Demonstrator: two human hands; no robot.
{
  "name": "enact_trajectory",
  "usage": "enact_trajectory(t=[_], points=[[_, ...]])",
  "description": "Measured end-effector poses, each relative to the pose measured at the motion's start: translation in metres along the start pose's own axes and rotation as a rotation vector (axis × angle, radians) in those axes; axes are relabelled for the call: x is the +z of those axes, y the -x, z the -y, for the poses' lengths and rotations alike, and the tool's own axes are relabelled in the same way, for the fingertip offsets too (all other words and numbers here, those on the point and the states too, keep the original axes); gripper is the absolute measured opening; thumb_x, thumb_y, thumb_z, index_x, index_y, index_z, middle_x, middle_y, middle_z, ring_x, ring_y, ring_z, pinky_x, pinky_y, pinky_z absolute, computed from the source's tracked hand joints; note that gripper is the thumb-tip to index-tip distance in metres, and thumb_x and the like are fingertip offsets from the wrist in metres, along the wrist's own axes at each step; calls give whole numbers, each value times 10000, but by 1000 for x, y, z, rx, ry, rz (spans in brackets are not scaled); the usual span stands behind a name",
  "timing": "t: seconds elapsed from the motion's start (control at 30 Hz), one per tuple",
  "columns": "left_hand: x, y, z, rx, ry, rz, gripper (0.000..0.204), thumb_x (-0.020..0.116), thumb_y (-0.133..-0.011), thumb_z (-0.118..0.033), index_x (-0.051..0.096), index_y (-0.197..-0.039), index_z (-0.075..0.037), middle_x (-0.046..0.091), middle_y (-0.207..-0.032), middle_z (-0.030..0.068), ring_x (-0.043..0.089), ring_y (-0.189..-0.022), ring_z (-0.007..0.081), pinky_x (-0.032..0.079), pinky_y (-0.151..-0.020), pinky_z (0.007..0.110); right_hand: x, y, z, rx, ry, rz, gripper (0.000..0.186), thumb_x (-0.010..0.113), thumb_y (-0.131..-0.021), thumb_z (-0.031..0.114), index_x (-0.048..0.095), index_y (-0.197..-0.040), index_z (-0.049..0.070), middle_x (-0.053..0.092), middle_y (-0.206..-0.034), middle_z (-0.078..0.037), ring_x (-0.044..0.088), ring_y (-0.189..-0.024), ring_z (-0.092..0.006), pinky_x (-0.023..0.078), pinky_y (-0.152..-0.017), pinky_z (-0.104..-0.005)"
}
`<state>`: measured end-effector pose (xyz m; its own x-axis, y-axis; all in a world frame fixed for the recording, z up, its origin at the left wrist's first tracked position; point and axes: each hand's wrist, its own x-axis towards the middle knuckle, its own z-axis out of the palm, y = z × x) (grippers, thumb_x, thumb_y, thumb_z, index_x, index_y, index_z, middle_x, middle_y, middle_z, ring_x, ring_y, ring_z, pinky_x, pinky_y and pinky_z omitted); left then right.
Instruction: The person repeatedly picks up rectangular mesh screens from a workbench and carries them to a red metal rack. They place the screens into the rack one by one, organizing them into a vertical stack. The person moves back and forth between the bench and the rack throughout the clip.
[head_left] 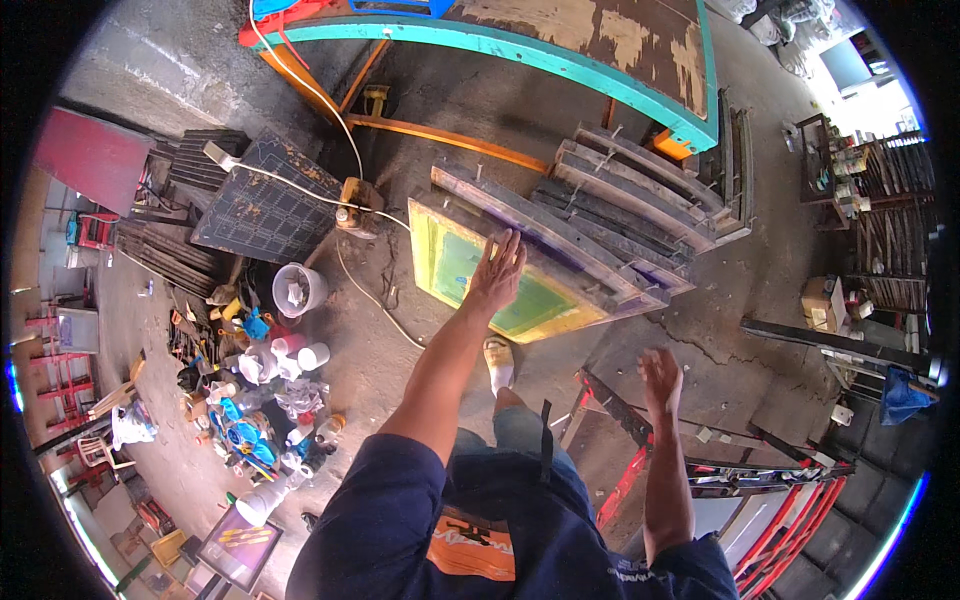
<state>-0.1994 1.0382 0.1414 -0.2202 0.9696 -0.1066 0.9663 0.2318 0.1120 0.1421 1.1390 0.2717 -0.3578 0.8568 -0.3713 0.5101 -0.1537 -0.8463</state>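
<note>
Yellow-green screen slants lengthwise far-left to near-right under the left hand, fingers slightly spread. Right hand, fingers loosely bent, hangs farther off.

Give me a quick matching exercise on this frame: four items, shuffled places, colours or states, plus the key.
Column 1
1. Left hand
2. Right hand
3. Front screen-printing frame
4. Bucket

Column 2
A. White, with something inside
B. At the upper edge of a framed screen
C. Yellow around a green middle
D. Apart from the frames, with nothing seen in it

Pairs: 1-B, 2-D, 3-C, 4-A
</note>
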Motion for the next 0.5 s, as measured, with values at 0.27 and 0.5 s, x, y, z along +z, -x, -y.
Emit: enact_trajectory(t=[0.27,0.5], points=[[-10,73,0,63,76,289,712,740,-690,-403,488,-1263,-67,484,-1289,143,454,-1225,281,338,-1013,478,110,-146,89,-435,324,158,444,680,-834,308,572,-1142,7,645,-1065,-164,618,-1013,-305,471,-873,-394],[4,160,11,56,71,517,512,746,-661,-442,617,-1013,-93,621,-1059,104,615,-980,286,477,-831,442,187,-202,48,-634,809,152,755,702,-773,435,391,-1366,85,360,-1379,-163,373,-1267,-360,371,-997,-484]])
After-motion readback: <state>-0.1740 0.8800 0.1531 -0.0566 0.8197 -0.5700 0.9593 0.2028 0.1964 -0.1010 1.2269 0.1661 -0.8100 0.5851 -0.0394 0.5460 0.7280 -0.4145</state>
